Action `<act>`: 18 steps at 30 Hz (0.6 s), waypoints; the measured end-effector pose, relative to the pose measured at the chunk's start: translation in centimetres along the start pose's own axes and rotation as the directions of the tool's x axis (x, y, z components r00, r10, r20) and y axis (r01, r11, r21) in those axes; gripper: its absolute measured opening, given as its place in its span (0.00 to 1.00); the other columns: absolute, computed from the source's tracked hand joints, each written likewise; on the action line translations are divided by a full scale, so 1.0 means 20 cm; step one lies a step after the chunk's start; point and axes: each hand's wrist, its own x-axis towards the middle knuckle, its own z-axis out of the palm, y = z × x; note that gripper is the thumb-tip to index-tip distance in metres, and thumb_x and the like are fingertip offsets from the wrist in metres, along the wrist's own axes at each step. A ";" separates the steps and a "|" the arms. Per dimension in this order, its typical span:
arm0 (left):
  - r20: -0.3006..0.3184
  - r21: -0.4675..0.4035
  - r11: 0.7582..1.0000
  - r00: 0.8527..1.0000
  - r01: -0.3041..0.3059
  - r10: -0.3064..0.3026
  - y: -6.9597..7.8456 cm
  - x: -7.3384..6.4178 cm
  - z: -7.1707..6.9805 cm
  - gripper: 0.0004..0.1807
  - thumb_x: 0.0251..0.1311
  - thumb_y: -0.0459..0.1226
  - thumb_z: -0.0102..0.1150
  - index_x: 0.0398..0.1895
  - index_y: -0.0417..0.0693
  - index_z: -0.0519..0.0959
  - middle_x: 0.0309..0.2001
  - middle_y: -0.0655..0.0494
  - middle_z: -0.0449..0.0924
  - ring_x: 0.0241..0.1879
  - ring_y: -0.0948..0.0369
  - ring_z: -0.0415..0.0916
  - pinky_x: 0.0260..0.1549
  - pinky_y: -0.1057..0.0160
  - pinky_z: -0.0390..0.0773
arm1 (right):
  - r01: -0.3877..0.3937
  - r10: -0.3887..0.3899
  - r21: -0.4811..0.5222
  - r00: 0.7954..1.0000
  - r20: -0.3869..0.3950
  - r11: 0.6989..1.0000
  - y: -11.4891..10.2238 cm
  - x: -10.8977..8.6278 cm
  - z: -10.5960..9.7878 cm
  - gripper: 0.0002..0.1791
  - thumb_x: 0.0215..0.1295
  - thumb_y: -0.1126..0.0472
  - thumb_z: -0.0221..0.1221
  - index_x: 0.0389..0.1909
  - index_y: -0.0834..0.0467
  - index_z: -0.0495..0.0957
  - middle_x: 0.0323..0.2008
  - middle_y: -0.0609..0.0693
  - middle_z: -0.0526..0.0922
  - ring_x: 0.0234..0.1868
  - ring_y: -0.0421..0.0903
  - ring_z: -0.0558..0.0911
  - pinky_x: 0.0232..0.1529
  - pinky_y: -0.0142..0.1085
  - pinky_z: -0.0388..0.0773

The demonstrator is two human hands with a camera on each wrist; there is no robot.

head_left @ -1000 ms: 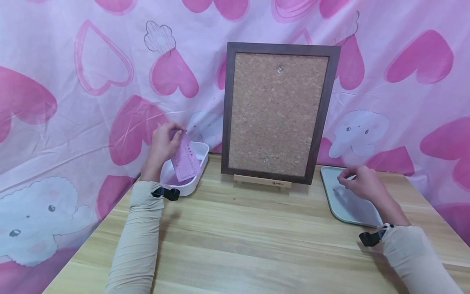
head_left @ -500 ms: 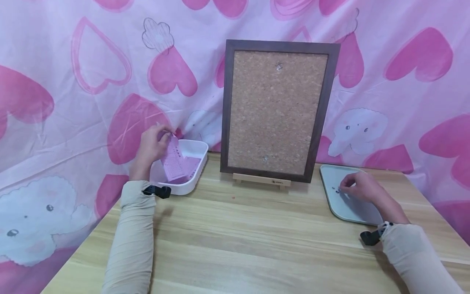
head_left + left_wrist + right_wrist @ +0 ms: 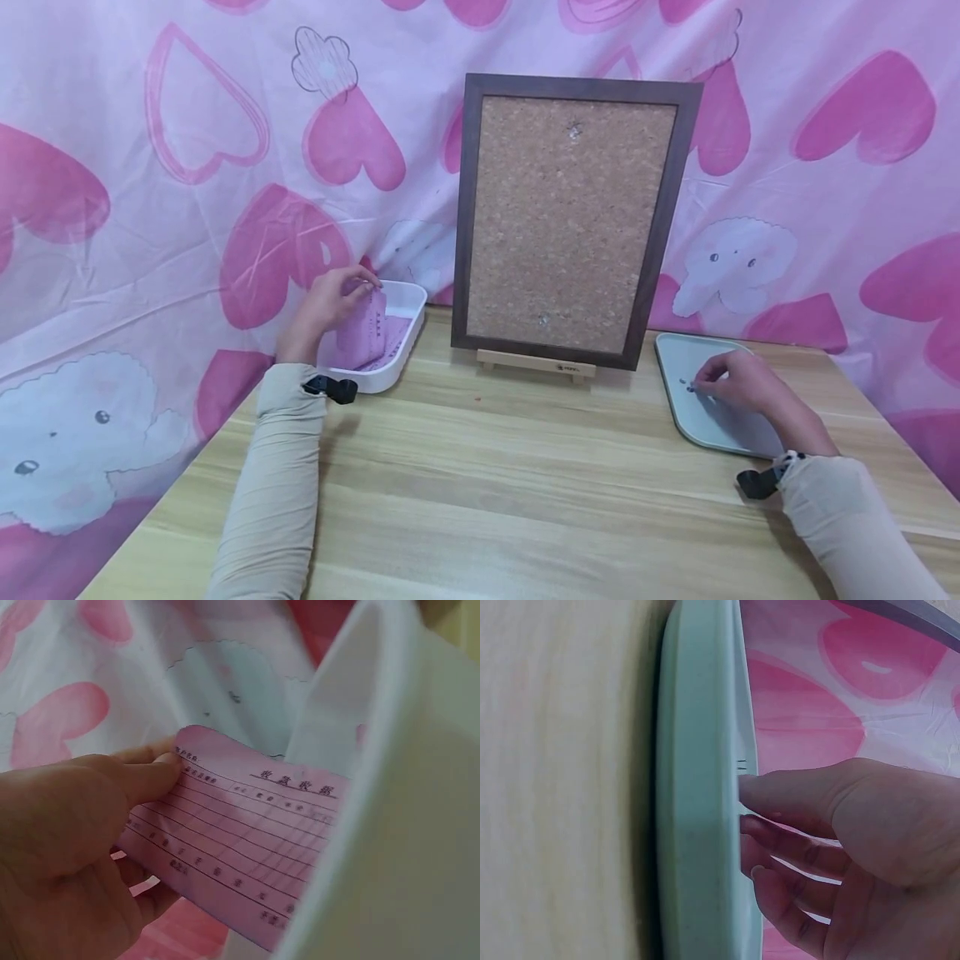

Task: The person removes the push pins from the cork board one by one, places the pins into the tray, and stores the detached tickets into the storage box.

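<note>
My left hand pinches a pink printed receipt slip by its edge, above a white plastic basket. More pink slips lie inside. In the left wrist view the receipt slip shows ruled lines and dark print, its far end hidden behind the basket wall. On the right, my right hand reaches down onto a pale green tray, thumb and forefinger close to small pins. The tray rim hides those fingertips in the right wrist view, so whether a pin is held is unclear.
A dark-framed cork board leans on a small wooden easel between the hands. Two clear pins, an upper pin and a lower pin, are stuck in it. Behind the wooden table hangs a pink heart-print cloth.
The left hand shifted left, then slightly back right, with the slip sinking lower into the basket. My right hand came down from above the tray to the pins and has stayed there.
</note>
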 end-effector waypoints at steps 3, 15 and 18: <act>0.004 0.007 1.000 1.000 0.011 -0.011 -0.01 0.00 0.03 0.10 0.79 0.35 0.60 0.56 0.46 0.86 0.65 0.38 0.83 0.68 0.38 0.75 0.71 0.33 0.70 | -0.009 0.009 0.001 1.000 0.006 1.000 -0.01 0.00 0.00 0.05 0.69 0.63 0.70 0.39 0.61 0.91 0.37 0.55 0.89 0.39 0.50 0.78 0.37 0.37 0.73; -0.027 0.044 0.998 0.999 -0.034 0.035 -0.01 0.00 0.06 0.17 0.77 0.30 0.58 0.65 0.45 0.83 0.69 0.34 0.77 0.71 0.33 0.67 0.73 0.27 0.61 | -0.015 0.015 -0.003 1.000 0.008 1.000 0.00 -0.01 -0.02 0.06 0.69 0.64 0.69 0.41 0.62 0.89 0.38 0.56 0.88 0.40 0.52 0.80 0.38 0.37 0.75; -0.034 0.063 0.998 0.999 -0.029 0.031 0.00 0.00 0.06 0.23 0.78 0.34 0.58 0.74 0.47 0.78 0.73 0.33 0.74 0.74 0.31 0.62 0.73 0.24 0.57 | -0.020 0.020 0.007 1.000 -0.004 1.000 -0.01 -0.01 -0.02 0.08 0.70 0.64 0.68 0.44 0.64 0.89 0.40 0.59 0.88 0.42 0.54 0.80 0.39 0.37 0.76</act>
